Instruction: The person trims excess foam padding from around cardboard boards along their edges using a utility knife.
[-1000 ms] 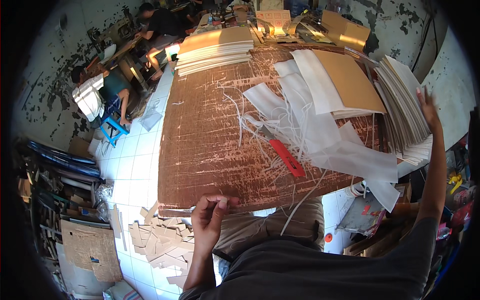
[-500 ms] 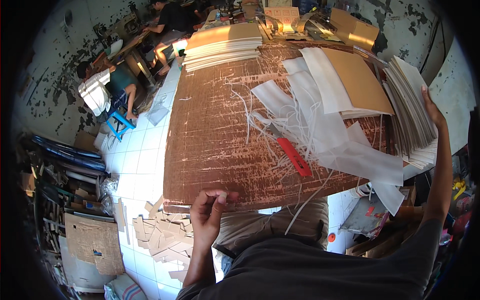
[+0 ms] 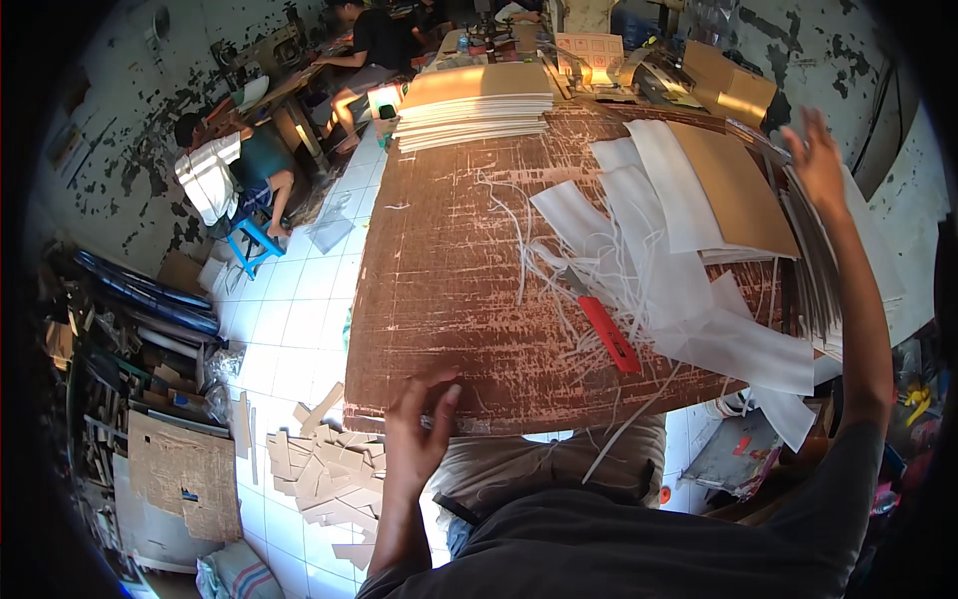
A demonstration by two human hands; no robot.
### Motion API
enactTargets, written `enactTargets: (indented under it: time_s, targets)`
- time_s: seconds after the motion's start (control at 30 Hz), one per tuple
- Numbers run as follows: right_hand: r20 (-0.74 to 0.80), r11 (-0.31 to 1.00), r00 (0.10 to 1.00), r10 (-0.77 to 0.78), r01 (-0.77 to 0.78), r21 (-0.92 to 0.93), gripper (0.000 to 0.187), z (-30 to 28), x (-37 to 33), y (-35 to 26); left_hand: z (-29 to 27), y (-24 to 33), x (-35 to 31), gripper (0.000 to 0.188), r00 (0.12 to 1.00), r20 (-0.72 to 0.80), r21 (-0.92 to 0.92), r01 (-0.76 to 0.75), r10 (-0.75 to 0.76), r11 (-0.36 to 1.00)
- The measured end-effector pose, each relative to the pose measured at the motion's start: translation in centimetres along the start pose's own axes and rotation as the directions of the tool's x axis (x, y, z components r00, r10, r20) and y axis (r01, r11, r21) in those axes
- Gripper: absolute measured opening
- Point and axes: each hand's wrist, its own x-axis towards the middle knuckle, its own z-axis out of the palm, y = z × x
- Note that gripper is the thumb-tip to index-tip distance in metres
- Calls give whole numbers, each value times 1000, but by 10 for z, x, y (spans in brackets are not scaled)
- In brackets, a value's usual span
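The right hand (image 3: 820,165) was held up near the far end of a leaning stack of thin sheets (image 3: 816,285) at the right side of the table (image 3: 449,270). Its fingers were spread and nothing was seen in its grip; whether the stack was touched could not be told. The left hand (image 3: 423,427) was held at the near edge, its fingers loosely curled and parted from the thumb, with nothing seen pinched between them.

The chief hazard was judged to be the red cutter (image 3: 609,334), which lay among tangled trimmings (image 3: 547,258) with its blade (image 3: 574,281) bared and pointed away from the body. If the trimmings were swept aside or tugged, the cutter could be dragged along, and fingers could be nicked.

The leaning stack could be fanned out or tipped off the side if it were pulled unevenly, since its sheets were not squared up. The brown board (image 3: 733,190), laid on white foam sheets (image 3: 654,185) just beside it, might be slid askew by a passing forearm. A foam strip (image 3: 783,414) and a thin strand (image 3: 633,424) were hung over the near edge; by a brush of clothing, they could be caught and the tangle drawn floorward.
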Motion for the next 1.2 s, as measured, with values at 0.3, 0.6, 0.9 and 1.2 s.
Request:
enactTargets:
  time_s: [0.3, 0.6, 0.9, 1.2]
  targets:
    - [73, 850, 870, -488, 454, 267, 51, 66, 57, -252, 9, 1, -6, 37, 974, 129, 468, -226, 187, 854]
    - [172, 723, 855, -490, 287, 629, 77, 126, 96, -418, 16, 5, -6, 38, 981, 134, 498, -190, 141, 846]
    - [494, 844, 781, -381, 76, 531, 83, 158, 116, -488, 10, -5, -4, 37, 985, 106, 424, -170, 137, 890]
    - [255, 785, 933, -252, 43, 618, 54, 149, 101, -486, 6, -8, 2, 36, 983, 119, 393, -176, 140, 903]
